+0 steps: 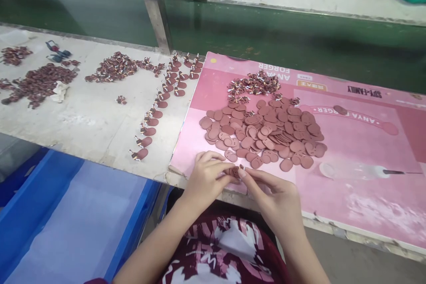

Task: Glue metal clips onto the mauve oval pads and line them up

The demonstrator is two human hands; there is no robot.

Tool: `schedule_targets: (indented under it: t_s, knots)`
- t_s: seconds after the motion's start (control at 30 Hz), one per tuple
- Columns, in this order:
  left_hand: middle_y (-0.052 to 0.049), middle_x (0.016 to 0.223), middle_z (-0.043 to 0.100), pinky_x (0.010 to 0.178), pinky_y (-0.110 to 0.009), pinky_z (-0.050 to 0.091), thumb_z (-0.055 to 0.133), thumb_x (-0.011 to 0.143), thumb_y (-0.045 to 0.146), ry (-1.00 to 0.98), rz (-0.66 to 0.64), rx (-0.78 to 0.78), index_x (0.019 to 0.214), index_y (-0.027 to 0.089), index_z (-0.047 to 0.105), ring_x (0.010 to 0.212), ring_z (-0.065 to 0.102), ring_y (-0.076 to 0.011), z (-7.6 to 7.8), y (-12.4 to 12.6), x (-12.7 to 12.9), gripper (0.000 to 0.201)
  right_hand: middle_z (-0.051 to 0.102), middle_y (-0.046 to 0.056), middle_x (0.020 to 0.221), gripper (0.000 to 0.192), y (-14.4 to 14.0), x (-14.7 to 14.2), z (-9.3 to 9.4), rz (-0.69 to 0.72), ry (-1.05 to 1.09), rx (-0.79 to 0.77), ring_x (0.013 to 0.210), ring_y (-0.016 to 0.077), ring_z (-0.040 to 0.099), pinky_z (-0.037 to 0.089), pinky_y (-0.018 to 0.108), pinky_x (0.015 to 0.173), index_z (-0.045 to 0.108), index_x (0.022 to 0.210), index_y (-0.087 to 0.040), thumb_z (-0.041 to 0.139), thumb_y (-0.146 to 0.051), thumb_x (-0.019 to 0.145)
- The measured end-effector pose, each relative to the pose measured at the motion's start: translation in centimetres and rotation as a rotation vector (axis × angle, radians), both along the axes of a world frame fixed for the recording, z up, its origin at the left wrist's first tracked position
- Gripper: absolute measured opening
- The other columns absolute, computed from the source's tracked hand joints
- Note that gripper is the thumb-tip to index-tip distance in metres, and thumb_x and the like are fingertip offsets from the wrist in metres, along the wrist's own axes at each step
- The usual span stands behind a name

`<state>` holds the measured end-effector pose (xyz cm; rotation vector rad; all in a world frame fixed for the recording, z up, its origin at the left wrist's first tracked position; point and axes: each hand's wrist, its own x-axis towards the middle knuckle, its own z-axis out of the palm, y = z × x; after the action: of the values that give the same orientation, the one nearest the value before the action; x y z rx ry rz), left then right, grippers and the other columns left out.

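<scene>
One long bench [100, 128] carries the work, and its front edge lies close by the wrists, so anything fumbled could drop toward the lap. On its right part lies a pink printed sheet [313, 188], with open room at the right for that arm to shift. Below the front edge at left is a blue bin [36, 195], which might swallow a part knocked that way. Just beyond the hands, a heap of brown oval discs [266, 135] lies loosely overlapped; a careless push could slide it apart. Left of the sheet stand rows of figures on oval bases [151, 122], close enough together that a brushing arm could topple several. The left hand [204, 179] and right hand [278, 193] meet near the sheet's front edge, fingers pinched nearly closed. A squeeze bottle [353, 170] lies right of them, its thin tip liable to snag. Smallest, the small brown piece [235, 171] sits between both sets of fingertips, mostly covered; uneven pressure could make it slip.
</scene>
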<state>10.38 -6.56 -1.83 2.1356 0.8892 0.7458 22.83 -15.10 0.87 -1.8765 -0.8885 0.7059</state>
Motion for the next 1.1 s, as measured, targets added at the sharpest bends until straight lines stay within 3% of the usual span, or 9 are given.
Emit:
schedule_targets:
  t_s: [0.33, 0.77, 1.1]
  knots:
    - [-0.002, 0.08, 0.074, 0.08, -0.034, 0.048, 0.073, 0.068, 0.001, -0.014, 0.012, 0.014, 0.084, 0.021, 0.076, 0.086, 0.063, -0.0203, 0.1, -0.1, 0.0, 0.026, 0.074, 0.004, 0.075, 0.023, -0.1, -0.5, 0.5, 0.0, -0.103, -0.038, 0.062, 0.0215, 0.069, 0.058, 0.031, 0.061, 0.077, 0.08, -0.024, 0.065, -0.043, 0.076]
    - [-0.001, 0.08, 0.073, 0.081, -0.034, 0.047, 0.078, 0.067, 0.007, -0.043, 0.016, 0.015, 0.081, 0.021, 0.075, 0.086, 0.063, -0.0196, -0.1, -0.2, 0.1, 0.019, 0.074, 0.006, 0.075, 0.021, -0.2, -0.7, 0.0, -0.082, 0.052, 0.0, 0.066, 0.0216, 0.07, 0.058, 0.03, 0.063, 0.076, 0.078, -0.021, 0.071, -0.041, 0.073]
    - [-0.001, 0.078, 0.073, 0.081, -0.035, 0.047, 0.076, 0.067, 0.003, -0.038, 0.027, -0.041, 0.079, 0.021, 0.075, 0.085, 0.063, -0.0196, 0.1, -0.2, 0.2, 0.022, 0.073, 0.003, 0.072, 0.015, -0.1, -1.2, -0.1, -0.004, -0.284, 0.136, 0.062, 0.0162, 0.068, 0.055, 0.024, 0.06, 0.075, 0.081, -0.02, 0.065, -0.031, 0.082]
